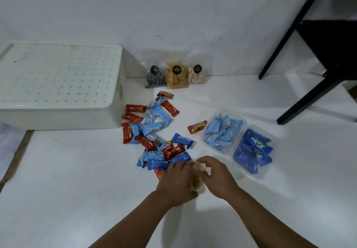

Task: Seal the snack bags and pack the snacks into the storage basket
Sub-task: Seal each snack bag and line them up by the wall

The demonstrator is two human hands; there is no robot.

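Note:
Both of my hands meet low in the middle of the view around a small clear snack bag (197,178) of tan pieces. My left hand (178,182) grips its left side and my right hand (216,176) pinches its top right; the bag is blurred and mostly hidden. Just beyond my hands lies a loose heap of red and blue wrapped snack bars (152,129). Three clear snack bags (176,76) with black labels stand against the wall. The white perforated storage basket (58,85) sits upside down at the left.
Two clear trays stand to the right of the heap, one with light blue packets (223,130), one with dark blue packets (253,151). A single red bar (197,126) lies between heap and trays. Black chair legs (313,93) stand at the far right.

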